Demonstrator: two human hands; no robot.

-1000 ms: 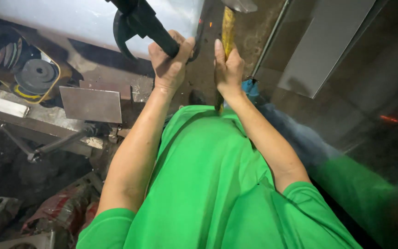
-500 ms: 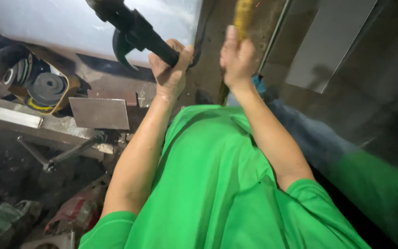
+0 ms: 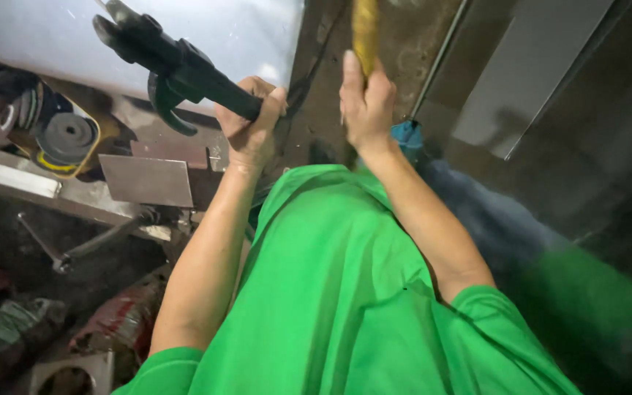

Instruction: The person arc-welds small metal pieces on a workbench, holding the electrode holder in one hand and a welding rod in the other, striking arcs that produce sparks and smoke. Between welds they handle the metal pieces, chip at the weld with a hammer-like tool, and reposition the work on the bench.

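Head view: black wrench (image 3: 173, 69) gripped at handle end by left hand (image 3: 250, 124), long axis up-left; right hand (image 3: 366, 102), beside it, closed round yellow handle (image 3: 364, 33).

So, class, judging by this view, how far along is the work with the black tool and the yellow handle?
Done: both tools are picked up. In hand: left hand grips the black tool against the white panel; right hand holds the yellow handle upright. Left: nothing shows the panel worked yet.

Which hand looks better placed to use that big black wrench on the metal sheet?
Left, probably. The left hand already grips the black wrench over the metal sheet; the right hand holds a yellow handle.
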